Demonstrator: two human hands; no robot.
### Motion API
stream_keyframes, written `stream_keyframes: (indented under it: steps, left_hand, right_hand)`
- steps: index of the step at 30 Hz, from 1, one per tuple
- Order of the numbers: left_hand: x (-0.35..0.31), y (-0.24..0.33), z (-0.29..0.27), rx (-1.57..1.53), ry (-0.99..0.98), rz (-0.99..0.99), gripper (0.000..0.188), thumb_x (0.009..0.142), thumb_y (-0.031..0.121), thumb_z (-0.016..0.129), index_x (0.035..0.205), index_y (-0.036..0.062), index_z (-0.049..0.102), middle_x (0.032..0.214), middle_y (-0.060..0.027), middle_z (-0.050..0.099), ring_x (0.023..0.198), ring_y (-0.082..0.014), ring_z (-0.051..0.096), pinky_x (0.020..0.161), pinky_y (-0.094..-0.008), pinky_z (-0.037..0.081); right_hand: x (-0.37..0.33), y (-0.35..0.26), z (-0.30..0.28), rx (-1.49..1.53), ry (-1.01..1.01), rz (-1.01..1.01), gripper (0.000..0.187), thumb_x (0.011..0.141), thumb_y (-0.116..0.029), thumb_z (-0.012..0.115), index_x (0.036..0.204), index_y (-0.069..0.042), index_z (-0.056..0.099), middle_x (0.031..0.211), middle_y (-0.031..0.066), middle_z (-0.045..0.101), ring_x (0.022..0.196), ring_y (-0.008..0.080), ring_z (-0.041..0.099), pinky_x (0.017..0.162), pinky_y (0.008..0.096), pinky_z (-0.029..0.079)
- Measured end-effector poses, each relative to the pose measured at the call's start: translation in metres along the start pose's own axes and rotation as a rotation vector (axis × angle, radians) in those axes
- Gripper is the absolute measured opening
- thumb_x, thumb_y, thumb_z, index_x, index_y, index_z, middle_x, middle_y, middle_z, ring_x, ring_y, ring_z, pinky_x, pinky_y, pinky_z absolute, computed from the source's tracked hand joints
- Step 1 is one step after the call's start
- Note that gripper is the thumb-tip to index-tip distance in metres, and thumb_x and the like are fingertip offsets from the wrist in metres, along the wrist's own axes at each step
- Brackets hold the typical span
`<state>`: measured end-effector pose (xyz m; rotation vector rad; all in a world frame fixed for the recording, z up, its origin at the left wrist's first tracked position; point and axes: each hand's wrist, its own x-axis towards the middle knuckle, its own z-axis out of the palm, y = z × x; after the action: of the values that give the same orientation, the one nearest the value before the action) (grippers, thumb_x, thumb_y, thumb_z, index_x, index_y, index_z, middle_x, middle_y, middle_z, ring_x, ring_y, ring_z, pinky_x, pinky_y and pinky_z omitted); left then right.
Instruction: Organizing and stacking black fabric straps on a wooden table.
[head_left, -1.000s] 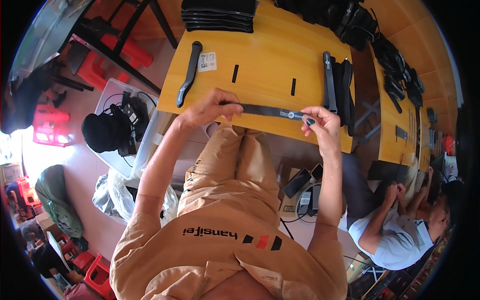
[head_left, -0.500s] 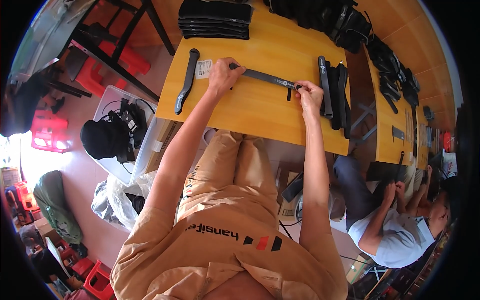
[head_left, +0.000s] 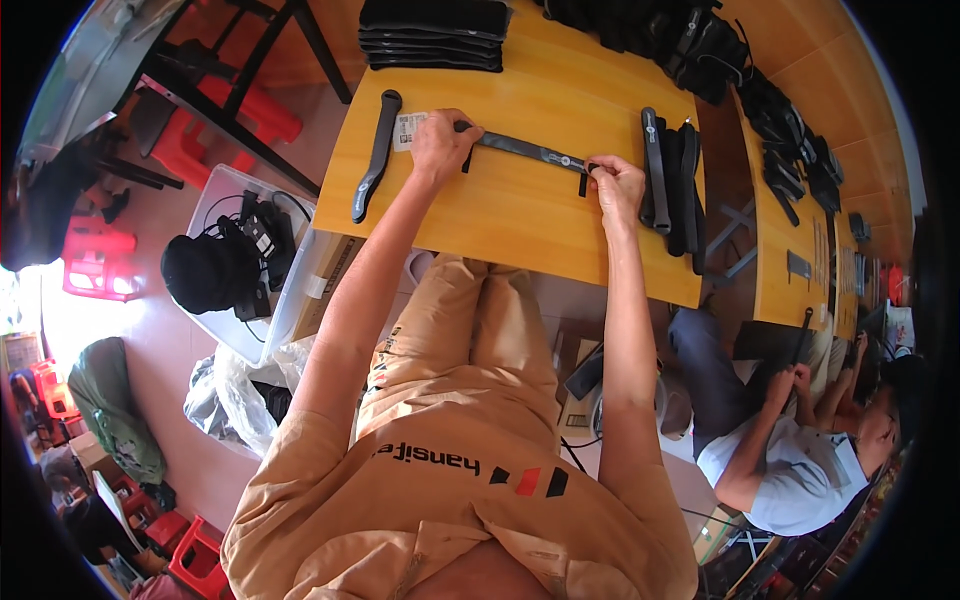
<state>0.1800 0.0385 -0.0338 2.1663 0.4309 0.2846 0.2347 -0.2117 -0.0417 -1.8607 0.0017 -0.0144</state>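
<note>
A dark grey strap (head_left: 525,149) with a small pale print is stretched level above the table, one end at each hand. My left hand (head_left: 440,148) is closed in a pinch on its left end. My right hand (head_left: 617,188) pinches the right end between thumb and fingers. Narrow black strips hang down near both ends; the fingers partly hide how they join the strap. Left of my left hand lies a loose dark strap (head_left: 375,165) with rounded ends, next to a white printed label (head_left: 407,131). Several similar straps (head_left: 655,175) lie side by side to the right of my right hand.
A stack of folded black pieces (head_left: 434,35) stands at the wooden table's (head_left: 480,225) far left. Black gear (head_left: 670,45) is heaped at the back right. A plastic bin (head_left: 215,205) with black items is on the left. Another person (head_left: 780,450) works at the right.
Both hands have shifted slightly, still pinching the strap's ends. The black strip by my left hand shows more fully now. The things on the table lie as before.
</note>
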Motion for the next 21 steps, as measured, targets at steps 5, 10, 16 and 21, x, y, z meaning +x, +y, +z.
stream_keyframes:
  steps: [5, 10, 16, 21]
  left_hand:
    - [-0.0008, 0.0042, 0.0001, 0.014, 0.024, -0.011, 0.024, 0.074, 0.027, 0.069, 0.084, 0.0058, 0.070, 0.078, -0.0133, 0.067, 0.074, -0.0291, 0.064, 0.067, -0.0372, 0.049]
    - [-0.0002, 0.0031, 0.0005, 0.049, 0.013, -0.010, 0.023, 0.074, 0.027, 0.069, 0.084, 0.0064, 0.070, 0.078, -0.0117, 0.068, 0.075, -0.0288, 0.064, 0.067, -0.0368, 0.049]
    - [0.0016, -0.0002, 0.0019, 0.075, 0.015, -0.010, 0.023, 0.074, 0.028, 0.069, 0.083, 0.0072, 0.070, 0.079, -0.0108, 0.068, 0.076, -0.0284, 0.064, 0.068, -0.0369, 0.049]
    - [0.0001, 0.0028, 0.0012, 0.094, 0.004, -0.008, 0.023, 0.074, 0.027, 0.069, 0.084, 0.0067, 0.070, 0.080, -0.0106, 0.068, 0.076, -0.0286, 0.064, 0.069, -0.0374, 0.049]
  right_hand:
    - [-0.0023, -0.0019, 0.0010, 0.006, 0.036, -0.006, 0.014, 0.073, 0.003, 0.057, 0.081, 0.004, 0.068, 0.067, 0.0051, 0.064, 0.055, 0.0088, 0.055, 0.049, 0.0209, 0.042]
    - [-0.0023, -0.0074, 0.0020, 0.027, 0.040, 0.013, 0.014, 0.072, 0.003, 0.057, 0.081, 0.004, 0.068, 0.067, 0.0052, 0.064, 0.056, 0.0092, 0.056, 0.049, 0.0213, 0.043]
    - [-0.0012, -0.0059, 0.0022, -0.011, 0.034, 0.017, 0.012, 0.072, 0.003, 0.058, 0.077, 0.002, 0.069, 0.064, 0.0045, 0.063, 0.052, 0.0082, 0.054, 0.047, 0.0211, 0.041]
    - [-0.0038, -0.0093, 0.0036, -0.102, 0.068, 0.003, 0.010, 0.071, 0.000, 0.060, 0.076, 0.000, 0.069, 0.060, 0.0038, 0.062, 0.050, 0.0086, 0.054, 0.047, 0.0227, 0.040]
